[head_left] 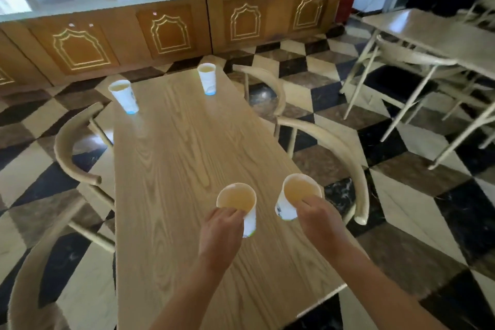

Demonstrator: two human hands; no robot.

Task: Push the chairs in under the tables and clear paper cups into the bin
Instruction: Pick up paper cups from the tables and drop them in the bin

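- Grip. I held one paper cup in each hand. My left hand (221,225) pinched the near rim of the left-held cup (238,202); my right hand (318,215) pinched the near rim of the right-held cup (296,194). Both cups stood mouth up, leaning slightly away from me, over the near half of the table (187,169). I could not tell whether their bases touched the wood.
- Remaining cups. Two cups stood at the far end of the table, well apart from both hands: the far-left cup (123,96) near the left edge and the far-right cup (207,78) near the far edge.
- Governing relation. The table's long axis ran straight away from me, so both far cups lay ahead of the grips; the left hand was nearer the far-left cup. With both hands occupied, I judged that stacking or binning had to come first.
- Bin. No bin was in view.
- Chairs. The near-right chair (345,158) and left chair (68,153) appeared tucked against the table.
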